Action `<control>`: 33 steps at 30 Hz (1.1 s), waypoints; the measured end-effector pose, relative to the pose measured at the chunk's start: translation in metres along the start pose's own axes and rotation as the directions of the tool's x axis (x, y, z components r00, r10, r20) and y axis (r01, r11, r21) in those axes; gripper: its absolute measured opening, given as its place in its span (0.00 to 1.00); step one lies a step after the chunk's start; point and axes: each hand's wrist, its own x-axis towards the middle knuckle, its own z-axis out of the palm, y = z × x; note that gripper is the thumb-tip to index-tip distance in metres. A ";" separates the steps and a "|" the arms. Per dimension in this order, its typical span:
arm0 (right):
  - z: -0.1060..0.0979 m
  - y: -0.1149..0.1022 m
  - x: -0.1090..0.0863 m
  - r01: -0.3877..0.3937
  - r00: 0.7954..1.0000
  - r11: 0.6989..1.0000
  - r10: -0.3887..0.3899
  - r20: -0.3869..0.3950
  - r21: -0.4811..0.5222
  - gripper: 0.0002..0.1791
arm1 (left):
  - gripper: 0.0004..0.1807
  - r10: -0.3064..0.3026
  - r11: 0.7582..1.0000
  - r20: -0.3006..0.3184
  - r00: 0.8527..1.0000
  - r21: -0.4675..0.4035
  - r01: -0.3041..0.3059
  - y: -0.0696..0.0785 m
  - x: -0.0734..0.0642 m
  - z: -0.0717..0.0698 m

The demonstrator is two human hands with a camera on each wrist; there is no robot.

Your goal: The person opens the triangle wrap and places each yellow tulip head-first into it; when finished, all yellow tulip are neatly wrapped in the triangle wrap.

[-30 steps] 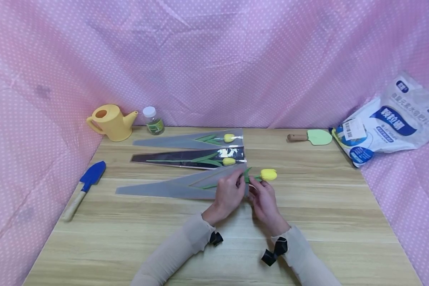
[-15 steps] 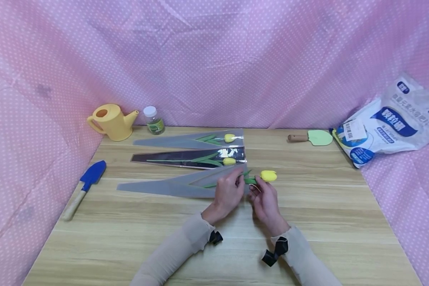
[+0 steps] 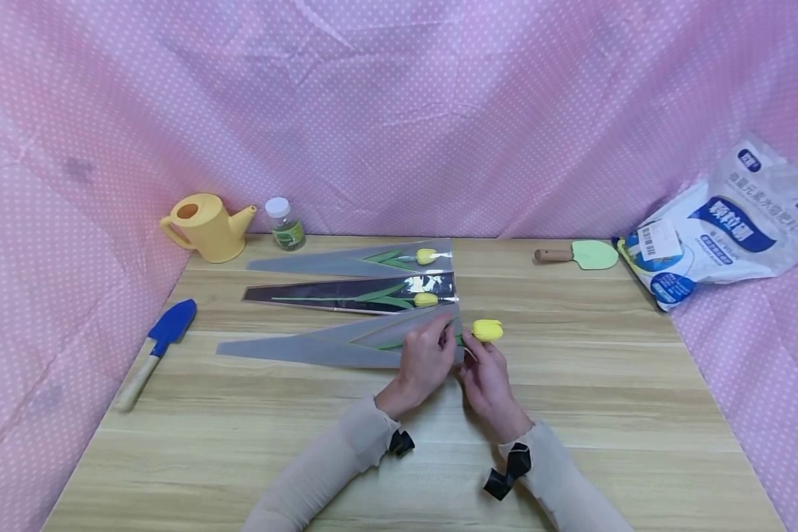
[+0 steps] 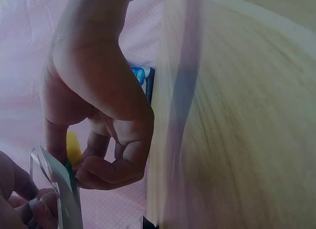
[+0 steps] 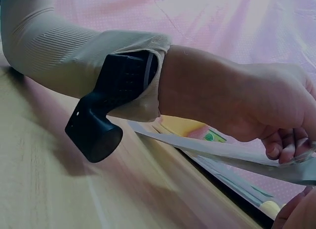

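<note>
In the head view, my left hand (image 3: 428, 356) pinches the open end of a long tapered grey flower sleeve (image 3: 286, 349), whose layers stand apart in the left wrist view. Just right of it my right hand (image 3: 490, 378) pinches a yellow tulip (image 3: 488, 329) by its green stem below the bloom. The stem runs into the sleeve, while the bloom sticks out past the opening. My hands hide part of the leaves. Behind lie a dark sleeve (image 3: 306, 295) and another grey sleeve (image 3: 306, 263), each with a yellow tulip inside.
A yellow watering can (image 3: 209, 229) and a white-capped jar (image 3: 286, 224) stand at the back left. A blue trowel (image 3: 173, 323) lies on the left, a green-bladed trowel (image 3: 594, 255) at the back right. A white printed bag (image 3: 725, 229) leans at the right corner.
My right hand has moved slightly left with the tulip, so its bloom is closer to the sleeve opening and less leaf shows outside. My left hand stays at the sleeve's edge.
</note>
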 end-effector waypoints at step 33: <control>-0.004 -0.001 0.004 0.019 0.999 1.000 -0.019 0.031 -0.009 0.07 | 0.58 -0.112 0.963 0.513 0.851 0.268 -0.035 -0.048 0.027 -0.061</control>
